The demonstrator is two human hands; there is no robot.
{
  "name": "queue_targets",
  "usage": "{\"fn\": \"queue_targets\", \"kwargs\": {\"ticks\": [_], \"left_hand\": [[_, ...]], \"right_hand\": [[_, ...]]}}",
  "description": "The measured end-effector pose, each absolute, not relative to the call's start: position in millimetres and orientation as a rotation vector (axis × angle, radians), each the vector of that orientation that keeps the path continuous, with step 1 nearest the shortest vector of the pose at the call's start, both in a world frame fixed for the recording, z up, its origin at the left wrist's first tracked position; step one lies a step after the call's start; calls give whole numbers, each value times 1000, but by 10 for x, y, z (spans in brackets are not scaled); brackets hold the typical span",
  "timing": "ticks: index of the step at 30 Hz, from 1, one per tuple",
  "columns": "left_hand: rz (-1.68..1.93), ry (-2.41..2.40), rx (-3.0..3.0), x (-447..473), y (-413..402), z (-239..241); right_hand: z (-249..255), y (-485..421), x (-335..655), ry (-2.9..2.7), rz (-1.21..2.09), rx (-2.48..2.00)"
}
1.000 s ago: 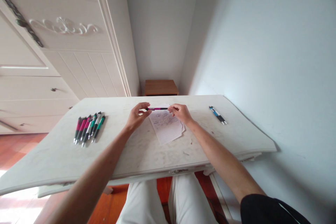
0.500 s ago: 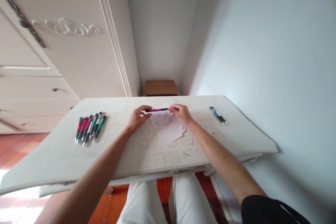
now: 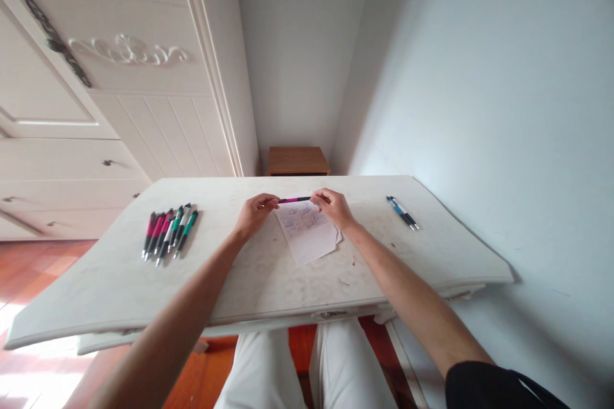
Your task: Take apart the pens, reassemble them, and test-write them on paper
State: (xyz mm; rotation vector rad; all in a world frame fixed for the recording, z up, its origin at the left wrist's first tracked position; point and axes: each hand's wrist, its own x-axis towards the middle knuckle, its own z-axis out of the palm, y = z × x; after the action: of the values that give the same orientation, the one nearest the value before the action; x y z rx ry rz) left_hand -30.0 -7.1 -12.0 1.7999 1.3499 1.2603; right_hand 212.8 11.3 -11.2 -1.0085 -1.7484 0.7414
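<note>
A magenta and black pen (image 3: pixel 293 200) is held level between my two hands, just over the top edge of the paper. My left hand (image 3: pixel 258 212) pinches its magenta end, and the fingers cover that tip. At the black end, my right hand (image 3: pixel 332 206) is closed on the pen, hiding the other tip. Below them lies white paper (image 3: pixel 314 246), apparently more than one sheet, with scribbled ink marks over its upper part.
On the left of the white table (image 3: pixel 249 307) lies a row of several pens (image 3: pixel 167 230) in magenta, green and white. Two pens (image 3: pixel 403 213), one blue, lie at the right. A white cabinet (image 3: pixel 167 134) stands behind left; a pale wall (image 3: pixel 470 108) borders the right.
The fingers of my left hand have closed further over the magenta end of the pen. The view has shifted slightly, and the pen stays between both hands.
</note>
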Motion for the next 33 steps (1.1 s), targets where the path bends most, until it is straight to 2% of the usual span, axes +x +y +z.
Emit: {"fn": "queue_targets", "kwargs": {"ticks": [17, 24, 29, 33], "left_hand": [[1338, 1317, 1758, -283, -127, -70], [1461, 1332, 1792, -295, -130, -69], [1438, 1350, 1775, -271, -153, -58], [1409, 1264, 1685, -268, -142, -91]], "right_hand": [[-137, 122, 2153, -1853, 602, -1095], [-141, 95, 2100, -1871, 755, -1103], [-185, 100, 2067, -1730, 942, -1118], [-170, 72, 2040, -1691, 959, -1091]]}}
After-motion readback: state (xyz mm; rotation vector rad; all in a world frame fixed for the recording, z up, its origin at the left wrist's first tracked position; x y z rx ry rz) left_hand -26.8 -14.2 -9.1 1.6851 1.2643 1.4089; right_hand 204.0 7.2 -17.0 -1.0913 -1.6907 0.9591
